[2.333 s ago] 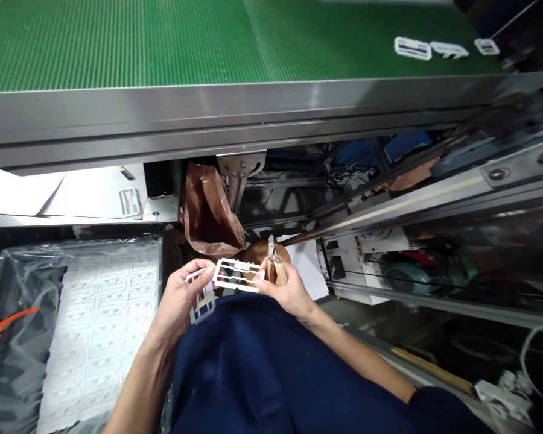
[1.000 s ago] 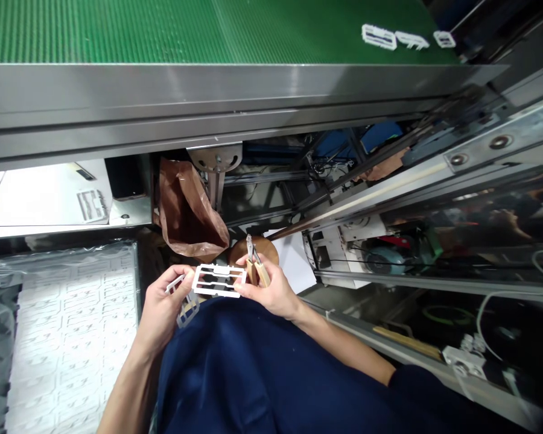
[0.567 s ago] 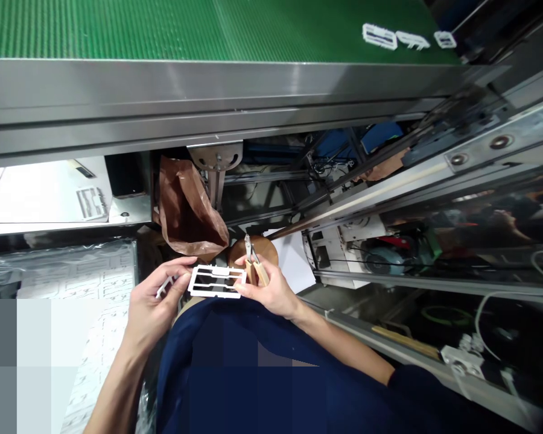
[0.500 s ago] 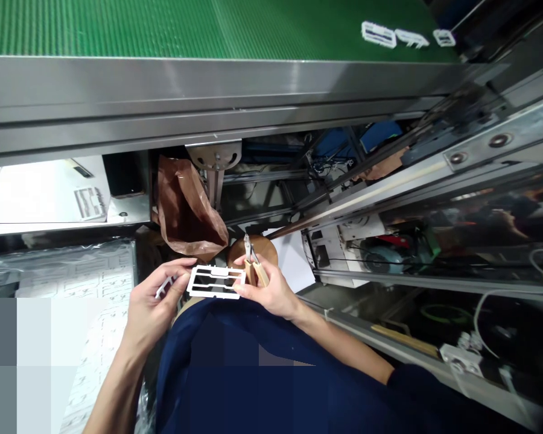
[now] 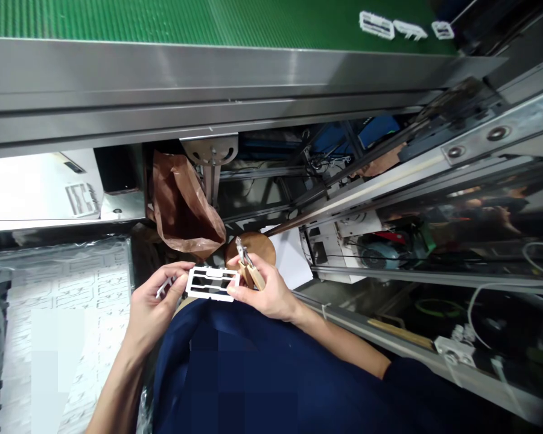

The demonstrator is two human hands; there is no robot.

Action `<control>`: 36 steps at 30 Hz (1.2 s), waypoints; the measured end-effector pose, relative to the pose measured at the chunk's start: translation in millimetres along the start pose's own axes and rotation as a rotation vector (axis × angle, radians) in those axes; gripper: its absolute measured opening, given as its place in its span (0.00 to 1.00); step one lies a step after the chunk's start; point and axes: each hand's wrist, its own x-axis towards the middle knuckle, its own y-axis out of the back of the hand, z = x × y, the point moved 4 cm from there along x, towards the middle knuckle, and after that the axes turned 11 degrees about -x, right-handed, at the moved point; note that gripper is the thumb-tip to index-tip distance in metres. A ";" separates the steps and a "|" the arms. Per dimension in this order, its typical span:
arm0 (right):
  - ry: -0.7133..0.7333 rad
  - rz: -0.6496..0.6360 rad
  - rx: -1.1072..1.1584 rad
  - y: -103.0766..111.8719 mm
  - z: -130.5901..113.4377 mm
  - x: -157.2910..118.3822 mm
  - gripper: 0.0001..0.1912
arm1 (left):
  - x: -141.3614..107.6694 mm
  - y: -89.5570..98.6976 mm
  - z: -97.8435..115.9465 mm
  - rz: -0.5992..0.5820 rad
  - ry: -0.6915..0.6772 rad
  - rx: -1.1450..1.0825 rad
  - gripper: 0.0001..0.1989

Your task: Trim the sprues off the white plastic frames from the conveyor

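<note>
A white rectangular plastic frame (image 5: 213,272) with long slots is held level in front of my body. My left hand (image 5: 156,298) pinches its left end between thumb and fingers. A second small white plastic piece (image 5: 163,286) sticks out of that same hand; most of it is hidden. My right hand (image 5: 265,289) grips the frame's right end with the thumb. In its palm and fingers it also holds cutting pliers (image 5: 250,268) with beige handles, their jaws pointing up and away from the frame.
Beyond the metal rail (image 5: 163,78) runs a green conveyor belt (image 5: 185,24) with white plastic parts (image 5: 376,25) at its right end. Below stand an open brown bag (image 5: 185,211) and a round wooden stool (image 5: 265,247). A plastic-lined box of white parts (image 5: 104,289) is at left.
My view has shifted slightly. The pliers have tilted a little to the left in my right hand. Both hands keep hold of the frame.
</note>
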 end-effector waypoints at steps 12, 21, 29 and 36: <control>-0.062 -0.029 -0.064 6.5 15.0 4.0 0.14 | -6.2 3.3 7.8 -0.015 -0.032 -0.087 0.05; -0.132 -0.307 -0.386 -6.4 48.4 -7.7 0.11 | -19.5 -8.6 28.1 -0.471 0.052 -0.001 0.07; 0.271 -0.391 -1.162 33.0 -6.6 -16.3 0.15 | -15.4 -26.5 31.7 -0.605 0.049 0.052 0.08; 0.359 -0.484 -1.562 39.5 -31.8 -13.9 0.21 | -5.0 -38.2 38.5 -0.695 0.005 0.162 0.09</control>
